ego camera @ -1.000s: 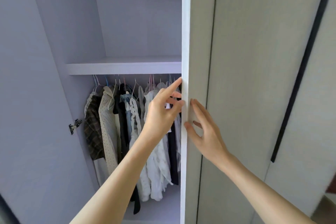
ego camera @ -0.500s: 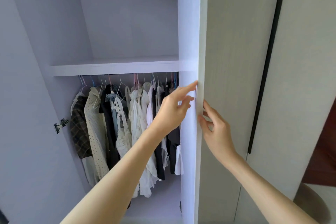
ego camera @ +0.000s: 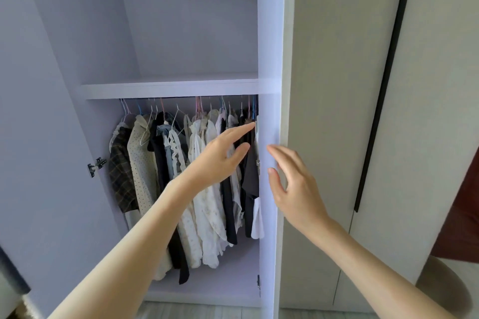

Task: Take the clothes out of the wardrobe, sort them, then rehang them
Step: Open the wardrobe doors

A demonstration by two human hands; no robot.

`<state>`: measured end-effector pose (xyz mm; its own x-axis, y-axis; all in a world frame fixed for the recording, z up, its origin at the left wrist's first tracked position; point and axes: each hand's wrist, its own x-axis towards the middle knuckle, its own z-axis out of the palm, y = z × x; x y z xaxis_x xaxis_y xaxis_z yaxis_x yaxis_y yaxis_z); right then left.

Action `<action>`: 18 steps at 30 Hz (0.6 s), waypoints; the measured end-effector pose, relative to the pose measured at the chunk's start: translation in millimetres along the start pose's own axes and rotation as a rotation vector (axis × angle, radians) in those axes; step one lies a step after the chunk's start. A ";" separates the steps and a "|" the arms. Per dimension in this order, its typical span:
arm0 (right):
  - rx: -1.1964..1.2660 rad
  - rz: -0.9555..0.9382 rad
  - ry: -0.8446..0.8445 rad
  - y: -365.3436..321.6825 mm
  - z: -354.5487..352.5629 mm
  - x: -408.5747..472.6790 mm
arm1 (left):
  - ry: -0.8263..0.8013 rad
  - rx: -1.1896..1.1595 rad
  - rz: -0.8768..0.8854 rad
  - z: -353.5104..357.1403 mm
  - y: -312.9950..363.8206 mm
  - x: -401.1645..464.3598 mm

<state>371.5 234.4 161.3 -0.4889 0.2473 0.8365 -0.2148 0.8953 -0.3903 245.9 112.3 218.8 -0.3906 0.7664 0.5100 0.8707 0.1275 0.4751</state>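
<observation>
The wardrobe stands open on its left half, and a white shelf (ego camera: 168, 88) crosses it above a row of hanging clothes (ego camera: 202, 189). The row runs from a dark plaid shirt (ego camera: 120, 171) and a dotted cream blouse (ego camera: 141, 171) on the left to black garments (ego camera: 250, 176) on the right. My left hand (ego camera: 220, 155) reaches in with straight fingers, its forefinger tip at the rightmost hangers. My right hand (ego camera: 293, 189) hovers with relaxed fingers in front of the white edge of the right door (ego camera: 269, 189), holding nothing.
The open left door (ego camera: 31, 137) fills the left side, with a metal hinge (ego camera: 96, 166) on the wall beside it. To the right are shut wardrobe doors with a long black handle (ego camera: 381, 96). A dark red surface (ego camera: 464, 215) shows at far right.
The right door has swung further open, showing more clothes. My left hand has left the door edge and gone in toward the hangers. My right hand has come off the edge.
</observation>
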 end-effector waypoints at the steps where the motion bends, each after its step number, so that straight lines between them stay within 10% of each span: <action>1: -0.014 0.003 -0.042 -3.7 7.7 0.7 | 0.020 0.067 -0.015 -4.9 -10.2 -10.6; 18: -0.359 -0.033 -0.533 -8.1 219.3 26.5 | 0.126 0.655 -0.444 -53.8 -216.3 -148.5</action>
<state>174.8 152.4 102.2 -0.8596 0.0822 0.5044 0.0144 0.9905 -0.1367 99.5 -63.0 78.9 -0.7387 0.4850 0.4681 0.6090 0.7779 0.1549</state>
